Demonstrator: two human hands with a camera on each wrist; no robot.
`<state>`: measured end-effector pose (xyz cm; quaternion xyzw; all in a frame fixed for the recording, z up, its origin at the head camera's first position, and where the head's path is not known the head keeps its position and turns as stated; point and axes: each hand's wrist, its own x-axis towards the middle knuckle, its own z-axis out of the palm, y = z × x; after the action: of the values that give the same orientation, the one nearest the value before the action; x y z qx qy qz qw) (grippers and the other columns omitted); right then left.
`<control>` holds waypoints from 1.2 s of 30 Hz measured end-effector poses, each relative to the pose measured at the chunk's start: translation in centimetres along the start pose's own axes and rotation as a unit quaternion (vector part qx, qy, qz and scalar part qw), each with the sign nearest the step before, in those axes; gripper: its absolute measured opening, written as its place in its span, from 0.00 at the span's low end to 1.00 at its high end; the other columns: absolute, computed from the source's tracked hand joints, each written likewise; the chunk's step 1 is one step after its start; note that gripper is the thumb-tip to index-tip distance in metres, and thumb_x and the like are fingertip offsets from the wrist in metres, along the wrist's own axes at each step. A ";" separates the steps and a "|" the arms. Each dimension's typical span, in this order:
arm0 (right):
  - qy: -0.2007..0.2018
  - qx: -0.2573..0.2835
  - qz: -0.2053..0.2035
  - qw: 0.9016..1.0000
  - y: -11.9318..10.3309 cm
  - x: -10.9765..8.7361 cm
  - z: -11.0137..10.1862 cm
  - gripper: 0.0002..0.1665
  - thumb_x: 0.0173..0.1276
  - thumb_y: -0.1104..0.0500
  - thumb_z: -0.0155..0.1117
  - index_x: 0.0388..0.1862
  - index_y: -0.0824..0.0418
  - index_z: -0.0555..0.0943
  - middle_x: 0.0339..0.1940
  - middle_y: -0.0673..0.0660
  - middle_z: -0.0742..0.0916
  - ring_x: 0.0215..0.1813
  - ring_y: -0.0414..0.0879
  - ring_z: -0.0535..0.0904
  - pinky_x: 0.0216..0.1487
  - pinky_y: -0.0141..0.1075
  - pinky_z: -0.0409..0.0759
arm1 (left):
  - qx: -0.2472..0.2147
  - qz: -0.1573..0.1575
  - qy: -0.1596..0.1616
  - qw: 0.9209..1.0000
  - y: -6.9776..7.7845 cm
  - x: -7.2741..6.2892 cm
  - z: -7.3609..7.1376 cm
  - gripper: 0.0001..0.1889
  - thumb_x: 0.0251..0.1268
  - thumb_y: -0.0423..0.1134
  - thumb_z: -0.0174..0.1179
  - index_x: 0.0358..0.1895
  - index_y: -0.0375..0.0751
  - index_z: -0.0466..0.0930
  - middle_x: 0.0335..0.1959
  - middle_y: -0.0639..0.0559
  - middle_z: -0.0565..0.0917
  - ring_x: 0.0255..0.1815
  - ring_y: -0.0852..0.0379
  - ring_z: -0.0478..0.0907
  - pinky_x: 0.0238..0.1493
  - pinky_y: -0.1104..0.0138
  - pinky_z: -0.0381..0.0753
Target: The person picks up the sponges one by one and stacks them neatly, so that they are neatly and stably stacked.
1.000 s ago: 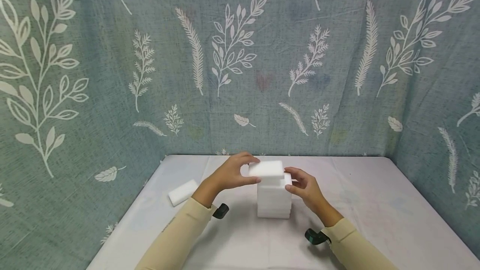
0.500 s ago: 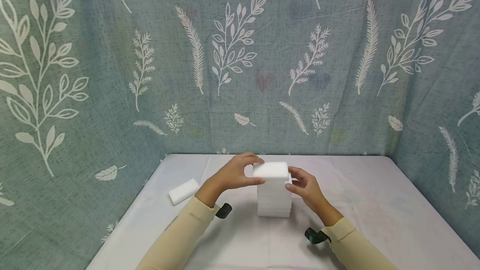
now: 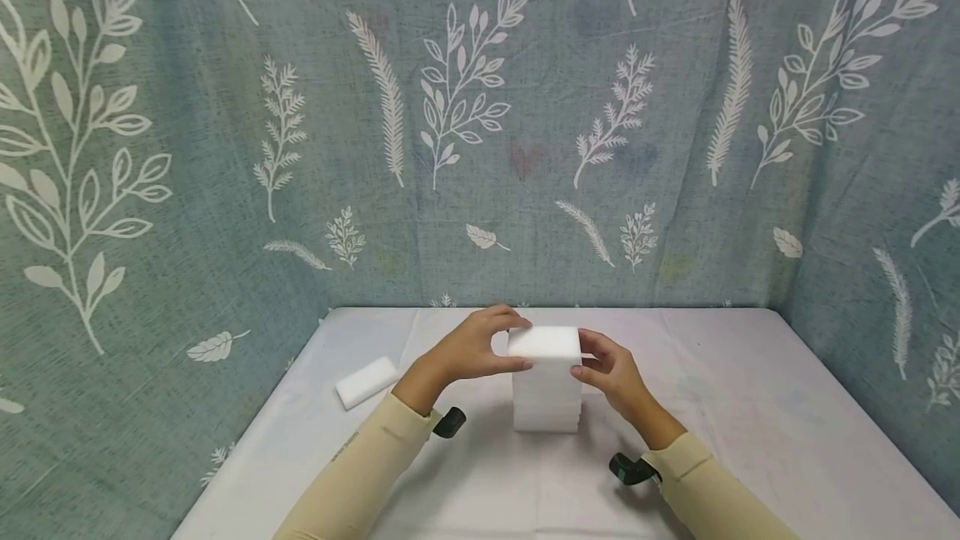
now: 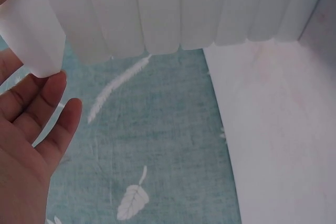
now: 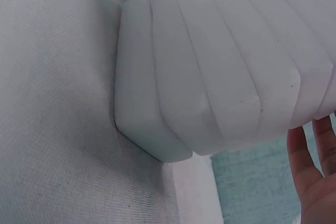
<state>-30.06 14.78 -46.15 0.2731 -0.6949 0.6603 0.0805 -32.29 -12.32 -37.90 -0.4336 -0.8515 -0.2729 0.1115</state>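
A stack of several white sponge blocks (image 3: 546, 402) stands upright on the white-covered table. Its topmost sponge (image 3: 545, 342) is gripped by my left hand (image 3: 474, 347), thumb at the front and fingers at the back of its left end. In the left wrist view this sponge (image 4: 38, 30) sits at a slight angle to the stack (image 4: 160, 11). My right hand (image 3: 613, 369) holds the stack's upper right side between thumb and fingers. The right wrist view shows its fingers (image 5: 300, 153) against the far side of the layered sponges (image 5: 184, 72); the thumb is hidden there.
One loose white sponge (image 3: 366, 382) lies on the table to the left, close to the left forearm. A blue-green leaf-patterned curtain (image 3: 480, 132) encloses the back and both sides. Dark wrist cameras (image 3: 632, 469) hang under both sleeves.
My left hand has moved the top sponge rightward and slightly down, from overhanging the stack's left side to lining up over it. The right hand has kept its place at the stack.
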 end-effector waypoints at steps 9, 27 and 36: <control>-0.003 -0.005 -0.007 1.000 0.2 0.2 0.0 0.34 0.62 0.67 0.69 0.66 0.69 0.70 0.55 0.67 0.80 0.52 0.55 0.80 0.50 0.36 0.80 | 0.000 -0.004 -0.003 1.000 0.0 0.0 0.2 0.31 0.54 0.63 0.68 0.57 0.48 0.80 0.50 0.62 0.77 0.50 0.64 0.75 0.50 0.61 0.79; -0.006 0.015 0.007 1.000 0.2 0.0 -0.1 0.33 0.61 0.68 0.69 0.65 0.71 0.70 0.55 0.70 0.79 0.51 0.56 0.81 0.49 0.38 0.81 | 0.010 -0.003 -0.003 1.000 0.1 -0.1 0.5 0.32 0.53 0.64 0.68 0.57 0.48 0.80 0.51 0.62 0.77 0.51 0.65 0.74 0.51 0.65 0.77; -0.016 0.026 0.002 1.000 0.4 -0.2 -0.3 0.32 0.61 0.69 0.67 0.65 0.72 0.70 0.55 0.70 0.79 0.52 0.55 0.81 0.49 0.39 0.81 | 0.010 -0.001 -0.004 1.000 0.1 -0.1 0.7 0.31 0.53 0.62 0.68 0.56 0.48 0.80 0.51 0.62 0.77 0.51 0.65 0.74 0.51 0.67 0.76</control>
<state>-30.13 15.09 -46.57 0.2842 -0.6791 0.6741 0.0605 -32.12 -11.95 -38.54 -0.4324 -0.8551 -0.2632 0.1118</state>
